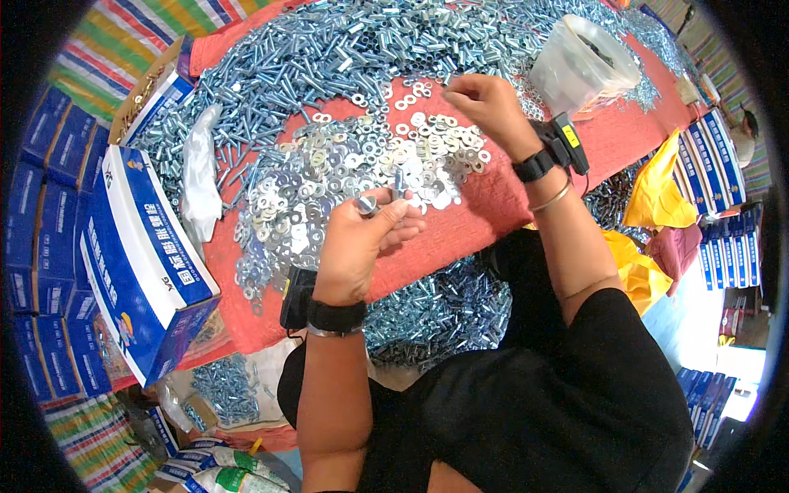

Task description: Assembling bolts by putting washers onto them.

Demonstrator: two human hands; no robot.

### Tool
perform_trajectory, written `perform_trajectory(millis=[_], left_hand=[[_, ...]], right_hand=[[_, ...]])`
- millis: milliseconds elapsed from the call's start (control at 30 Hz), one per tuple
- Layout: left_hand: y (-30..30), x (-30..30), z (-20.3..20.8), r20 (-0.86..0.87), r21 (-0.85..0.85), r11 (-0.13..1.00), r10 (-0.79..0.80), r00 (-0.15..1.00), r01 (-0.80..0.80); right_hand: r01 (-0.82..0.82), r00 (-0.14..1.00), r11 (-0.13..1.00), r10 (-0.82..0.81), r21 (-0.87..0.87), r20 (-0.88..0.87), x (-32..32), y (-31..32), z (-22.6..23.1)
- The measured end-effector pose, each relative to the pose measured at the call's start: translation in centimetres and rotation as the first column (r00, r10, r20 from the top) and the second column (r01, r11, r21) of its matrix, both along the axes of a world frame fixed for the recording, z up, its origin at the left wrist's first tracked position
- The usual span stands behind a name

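Note:
My left hand (362,238) is closed around shiny metal fasteners above the heap of washers. A round-ended metal cylinder (367,204) shows beside its thumb, and a slim bolt (399,182) sticks up at its fingers. My right hand (491,111) is raised over the far edge of the washers, thumb and fingers pinched together; what they hold, if anything, is too small to make out. Flat washers (320,185) lie spread over the red cloth (501,197) beneath both hands. Behind them is a large pile of bolts and metal sleeves (353,49).
A translucent plastic tub (571,70) stands at the far right of the table. To the left are a white plastic bag (201,177), a blue-and-white box (148,263) and stacked blue boxes (57,222). More bolts (440,312) lie below the table's near edge. Yellow bags (657,193) are at right.

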State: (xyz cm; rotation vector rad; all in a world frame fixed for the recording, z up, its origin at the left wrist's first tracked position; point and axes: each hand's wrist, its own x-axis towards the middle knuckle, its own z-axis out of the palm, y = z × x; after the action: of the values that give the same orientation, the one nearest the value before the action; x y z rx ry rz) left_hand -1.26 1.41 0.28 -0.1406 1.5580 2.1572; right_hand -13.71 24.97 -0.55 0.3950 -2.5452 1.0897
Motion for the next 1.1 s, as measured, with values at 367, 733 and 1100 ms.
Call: perform_trajectory(millis=[367,733,1100], left_hand=[[-1.0,0.4,-0.2,-0.026,0.085,0.993,0.090,0.996,-0.087],[-0.9,0.5,-0.2,0.027,0.110,0.980,0.163,0.986,-0.165],[-1.2,0.5,-0.2,0.011,0.077,0.977,0.197,0.980,-0.197]], right_hand=[[0.108,0.965,0.946,-0.173,0.304,0.196,-1.8,5.0,-3.7],[-0.021,0.985,0.939,-0.040,0.342,0.169,-2.2,3.5,-4.3],[-0.011,0.952,0.821,-0.167,0.571,0.259,-1.5,6.4,-3.9]])
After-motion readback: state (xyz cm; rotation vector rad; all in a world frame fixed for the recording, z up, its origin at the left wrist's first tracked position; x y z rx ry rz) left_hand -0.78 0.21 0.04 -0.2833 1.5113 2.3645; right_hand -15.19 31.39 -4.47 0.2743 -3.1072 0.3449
